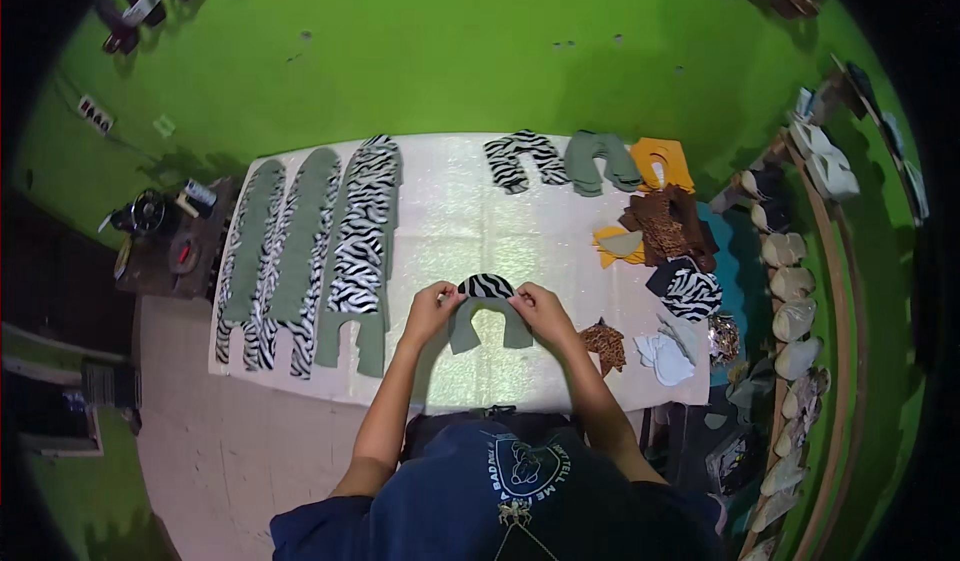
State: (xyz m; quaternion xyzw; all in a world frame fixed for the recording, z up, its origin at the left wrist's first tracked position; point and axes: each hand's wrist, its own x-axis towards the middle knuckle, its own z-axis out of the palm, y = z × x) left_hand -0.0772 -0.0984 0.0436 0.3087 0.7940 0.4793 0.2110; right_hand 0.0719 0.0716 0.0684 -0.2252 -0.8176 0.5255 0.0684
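Note:
Near the front middle of the table, my left hand [434, 309] pinches the left end of a curved zebra-print piece [486, 285]. The fingers of my right hand [540, 308] close on its right end. This piece lies along the top of a grey-green U-shaped piece [465, 332], whose two legs point toward me. Both look like cut shoe-upper parts. Whether the pair rests on the table or is lifted slightly, I cannot tell. My fingertips partly cover the corners where the two pieces meet.
Long overlapping rows of grey-green and zebra pieces [362, 231] cover the table's [440, 191] left side. Stacked zebra [526, 147], grey-green [590, 147] and yellow [672, 156] pieces line the far right. Brown scraps [668, 226] sit nearer. A shoe rack [835, 291] stands right; a cluttered side table [160, 261] stands left.

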